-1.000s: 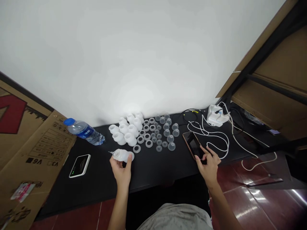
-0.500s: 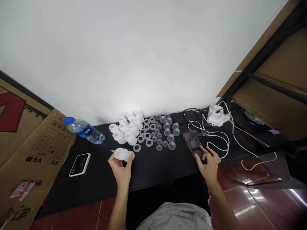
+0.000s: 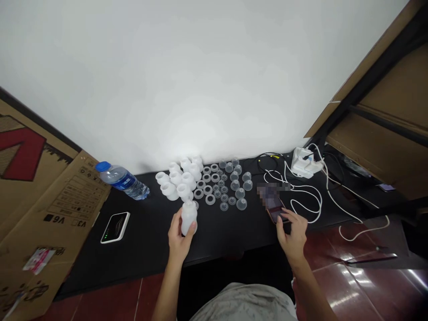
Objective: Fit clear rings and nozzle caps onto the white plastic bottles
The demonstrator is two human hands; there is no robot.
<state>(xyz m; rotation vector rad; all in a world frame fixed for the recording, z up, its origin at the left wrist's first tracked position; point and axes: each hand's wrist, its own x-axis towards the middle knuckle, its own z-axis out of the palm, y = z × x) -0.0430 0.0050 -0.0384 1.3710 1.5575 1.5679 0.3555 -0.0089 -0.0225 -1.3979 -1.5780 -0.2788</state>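
Note:
My left hand point(image 3: 180, 235) is wrapped round a white baby bottle point(image 3: 189, 219), held nearly upright above the front of the black table point(image 3: 220, 236). A narrow teat-like tip shows on its top. Just behind stand several open white bottle bodies point(image 3: 169, 190). To their right lie several pale rings point(image 3: 210, 199), several small translucent teats point(image 3: 224, 206) and several clear domed caps point(image 3: 241, 204). My right hand point(image 3: 293, 234) has its fingers apart at the lower end of a phone point(image 3: 276, 211) lying on the table. Whether a fingertip touches the screen I cannot tell.
A water bottle with a blue cap point(image 3: 123, 180) leans at the left, behind a white-edged device point(image 3: 115, 227). Cardboard point(image 3: 56, 223) borders the left side. White cables point(image 3: 319, 203) and a power strip point(image 3: 305, 164) lie at the right. A white wall point(image 3: 200, 80) rises behind.
My left hand has moved right and turned the baby bottle from lying sideways to nearly upright. My right hand has drawn back slightly from the phone, its fingers more spread. The view has shifted slightly.

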